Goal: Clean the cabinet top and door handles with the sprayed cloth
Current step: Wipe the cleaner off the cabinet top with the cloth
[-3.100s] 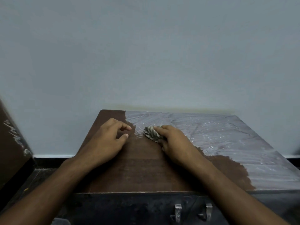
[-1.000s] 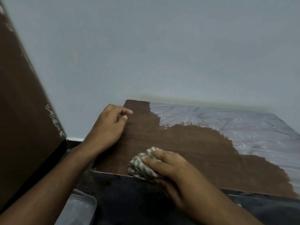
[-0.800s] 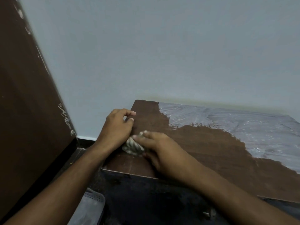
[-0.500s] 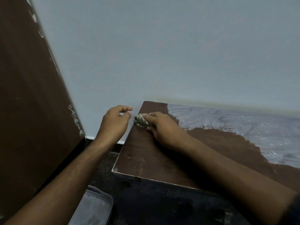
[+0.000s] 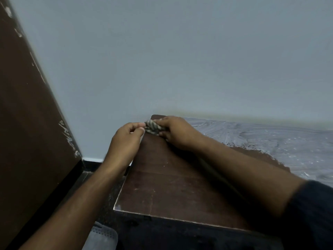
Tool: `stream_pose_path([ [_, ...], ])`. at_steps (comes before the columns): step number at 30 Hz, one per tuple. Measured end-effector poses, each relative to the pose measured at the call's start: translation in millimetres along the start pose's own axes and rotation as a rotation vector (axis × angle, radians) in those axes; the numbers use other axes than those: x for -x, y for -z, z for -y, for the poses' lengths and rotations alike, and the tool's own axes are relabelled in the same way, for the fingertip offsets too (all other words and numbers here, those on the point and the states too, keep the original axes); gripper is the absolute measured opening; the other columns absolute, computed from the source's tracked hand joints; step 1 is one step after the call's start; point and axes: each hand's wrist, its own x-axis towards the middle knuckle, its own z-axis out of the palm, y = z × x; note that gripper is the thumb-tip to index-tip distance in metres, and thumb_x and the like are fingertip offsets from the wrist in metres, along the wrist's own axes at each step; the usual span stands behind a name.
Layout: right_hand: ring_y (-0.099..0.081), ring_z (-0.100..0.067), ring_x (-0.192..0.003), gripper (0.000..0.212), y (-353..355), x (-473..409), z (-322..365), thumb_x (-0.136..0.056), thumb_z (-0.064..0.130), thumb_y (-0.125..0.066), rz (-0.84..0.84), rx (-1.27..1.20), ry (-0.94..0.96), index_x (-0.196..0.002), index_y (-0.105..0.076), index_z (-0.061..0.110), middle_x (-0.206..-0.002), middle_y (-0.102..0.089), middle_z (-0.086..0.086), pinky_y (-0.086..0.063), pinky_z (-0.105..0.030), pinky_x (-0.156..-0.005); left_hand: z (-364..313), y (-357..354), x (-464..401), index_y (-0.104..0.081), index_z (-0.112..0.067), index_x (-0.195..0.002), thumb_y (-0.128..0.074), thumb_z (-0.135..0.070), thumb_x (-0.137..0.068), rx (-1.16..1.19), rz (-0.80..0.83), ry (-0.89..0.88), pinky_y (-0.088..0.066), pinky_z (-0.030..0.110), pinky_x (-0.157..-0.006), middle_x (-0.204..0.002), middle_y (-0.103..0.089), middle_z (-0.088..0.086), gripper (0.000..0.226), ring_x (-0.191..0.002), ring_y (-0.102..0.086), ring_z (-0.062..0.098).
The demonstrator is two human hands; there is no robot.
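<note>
I see the cloth, a striped wad, at the far left corner of the cabinet top, close to the wall. My right hand has its fingers curled round the cloth and presses it onto the wood. My left hand sits just off the left edge of the top, its thumb and forefinger closed together and touching the cloth's near end; I cannot tell if they pinch it. The left part of the top is bare brown wood; the right part carries a grey-white film. A brown panel leans at the left, and a grey mask lies below.
</note>
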Motion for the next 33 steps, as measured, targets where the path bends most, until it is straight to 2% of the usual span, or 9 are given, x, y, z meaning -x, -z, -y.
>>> stream_pose_path([
  [4,-0.059,-0.027,-0.119,0.044,6,-39,-19,-0.095,0.010,-0.059,-0.025,0.068,-0.126,-0.137,-0.058,0.022,-0.132,-0.064,-0.009,-0.037,-0.020,-0.086,5,9,4,-0.066,-0.027,-0.121,-0.054,-0.025,-0.099,-0.108,0.030,-0.041,-0.041,0.018,-0.076,-0.108,-0.064,-0.016,0.025,-0.090,-0.056,-0.006],
  [8,-0.057,-0.031,-0.121,0.044,5,-41,-18,-0.097,0.011,-0.057,-0.007,0.108,-0.165,-0.139,-0.055,0.020,-0.134,-0.061,-0.012,-0.034,-0.021,-0.086,12,19,1,-0.063,-0.025,-0.129,-0.054,-0.027,-0.099,-0.091,-0.028,-0.011,-0.047,0.036,-0.100,-0.123,-0.064,-0.008,0.031,-0.110,-0.058,0.012],
  [11,-0.058,-0.029,-0.119,0.040,-1,-18,-1,-0.095,0.014,-0.060,-0.006,0.056,-0.112,-0.134,-0.059,0.019,-0.131,-0.063,-0.009,-0.037,-0.021,-0.089,13,22,1,-0.064,-0.028,-0.124,-0.051,-0.029,-0.098,-0.030,-0.071,0.006,-0.047,0.046,-0.104,-0.121,-0.065,-0.007,0.028,-0.114,-0.059,0.015],
  [14,-0.056,-0.023,-0.122,0.044,-5,26,33,-0.093,0.016,-0.062,0.019,0.062,0.029,-0.136,-0.057,0.019,-0.134,-0.061,-0.006,-0.043,-0.029,-0.103,9,26,2,-0.066,-0.027,-0.119,-0.049,-0.028,-0.098,0.026,-0.099,0.019,-0.047,0.047,-0.104,-0.119,-0.066,-0.006,0.027,-0.114,-0.059,0.017],
  [21,-0.039,-0.012,-0.136,0.047,-14,142,105,-0.100,0.032,-0.042,0.149,-0.022,0.214,-0.147,-0.044,0.029,-0.147,-0.047,0.006,-0.030,-0.020,-0.112,9,33,6,-0.068,-0.029,-0.109,-0.050,-0.025,-0.096,0.038,-0.052,0.034,-0.050,0.037,-0.089,-0.111,-0.069,-0.005,0.023,-0.097,-0.060,0.014],
  [24,-0.045,-0.009,-0.131,0.047,-11,137,99,-0.096,0.030,-0.042,0.131,-0.018,0.231,-0.143,-0.051,0.029,-0.143,-0.053,0.007,-0.038,-0.023,-0.110,8,39,8,-0.068,-0.030,-0.108,-0.051,-0.023,-0.097,0.035,-0.022,0.022,-0.050,0.032,-0.083,-0.110,-0.069,-0.006,0.021,-0.093,-0.060,0.009],
  [27,-0.049,-0.016,-0.130,0.053,-18,115,105,-0.093,0.042,-0.038,0.083,0.006,0.214,-0.140,-0.054,0.024,-0.141,-0.056,0.001,-0.044,-0.033,-0.108,4,44,11,-0.068,-0.029,-0.105,-0.051,-0.022,-0.096,0.045,-0.020,0.005,-0.046,0.030,-0.081,-0.108,-0.069,-0.006,0.021,-0.090,-0.059,0.007],
  [29,-0.043,-0.016,-0.135,0.047,-28,113,117,-0.098,0.035,-0.046,0.087,0.005,0.218,-0.144,-0.050,0.026,-0.146,-0.051,0.002,-0.038,-0.032,-0.114,1,46,11,-0.069,-0.028,-0.100,-0.051,-0.020,-0.096,0.044,-0.019,0.004,-0.045,0.029,-0.078,-0.103,-0.070,-0.007,0.021,-0.085,-0.059,0.007],
  [33,-0.034,-0.010,-0.140,0.047,-22,142,120,-0.100,0.029,-0.037,0.131,-0.030,0.277,-0.147,-0.044,0.031,-0.151,-0.044,0.007,-0.030,-0.022,-0.114,-3,45,14,-0.073,-0.027,-0.094,-0.052,-0.019,-0.095,-0.017,0.056,-0.046,-0.047,0.029,-0.075,-0.096,-0.072,-0.010,0.023,-0.083,-0.061,0.007],
])
